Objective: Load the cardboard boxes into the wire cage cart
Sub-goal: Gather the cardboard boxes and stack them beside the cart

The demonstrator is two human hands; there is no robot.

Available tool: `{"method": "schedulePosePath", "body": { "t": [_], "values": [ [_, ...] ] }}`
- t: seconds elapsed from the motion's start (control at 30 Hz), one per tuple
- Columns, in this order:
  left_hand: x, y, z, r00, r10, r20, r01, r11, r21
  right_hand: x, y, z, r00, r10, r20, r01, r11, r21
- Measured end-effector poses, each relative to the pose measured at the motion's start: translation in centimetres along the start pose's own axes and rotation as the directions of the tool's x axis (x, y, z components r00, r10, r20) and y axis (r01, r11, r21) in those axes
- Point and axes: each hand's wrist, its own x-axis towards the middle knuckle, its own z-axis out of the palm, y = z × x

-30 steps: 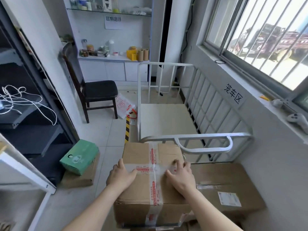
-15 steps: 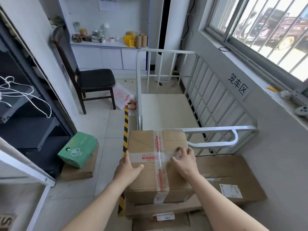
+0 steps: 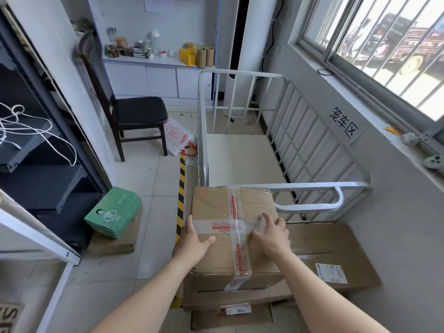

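Two bare hands are resting on a brown cardboard box [image 3: 209,205] sealed crosswise with clear, red-printed tape. It's sitting on a stack of flatter cardboard boxes [image 3: 228,299], right at the near end of the white wire cage cart [image 3: 295,145], not inside it. Left hand [image 3: 194,241] is lying along the box's left top edge, fingers straight, thumb reaching across the top; right hand [image 3: 271,236] is lying flat over the tape crossing, fingers spread wide. The cart's white tubular handle rail [image 3: 312,186] is running across just behind the box, sitting between it and the pale cart floor [image 3: 240,159]. A big flat cardboard box with a white label [image 3: 336,248] is lying just to the right, and a green carton [image 3: 113,212] is resting on another flat brown box [image 3: 113,246] off to the left, past a yellow-and-black floor stripe [image 3: 181,188].
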Motion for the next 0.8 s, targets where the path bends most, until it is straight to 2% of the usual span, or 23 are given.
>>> {"method": "schedulePosePath", "body": {
  "t": [0.13,0.2,0.37,0.53,0.67,0.8],
  "values": [
    [0.6,-0.2,-1.3,0.993,0.106,-0.060,-0.095,0.981,0.168,0.9,-0.6,-0.3,0.998,-0.067,0.001,0.066,0.993,0.095],
    [0.4,-0.5,-0.9,0.991,0.126,-0.047,-0.113,0.969,0.218,1.2,-1.1,0.5,0.997,-0.074,-0.015,0.074,0.994,0.078],
    [1.2,0.1,0.2,0.996,0.067,-0.063,-0.055,0.982,0.181,2.7,-1.1,1.2,0.997,-0.075,0.033,0.075,0.997,0.005],
    [2.2,0.3,0.0,0.999,0.027,-0.029,-0.022,0.987,0.158,3.6,-1.3,0.6,0.994,-0.076,0.073,0.075,0.997,0.013],
    [2.1,0.8,-0.6,0.994,0.007,-0.110,0.019,0.973,0.230,3.6,-1.5,0.4,0.993,-0.096,0.073,0.096,0.995,0.006],
    [1.6,2.1,-1.0,0.980,0.081,-0.184,-0.025,0.959,0.284,3.7,-1.8,-0.2,0.978,-0.209,0.025,0.210,0.970,-0.121]
  ]
}}
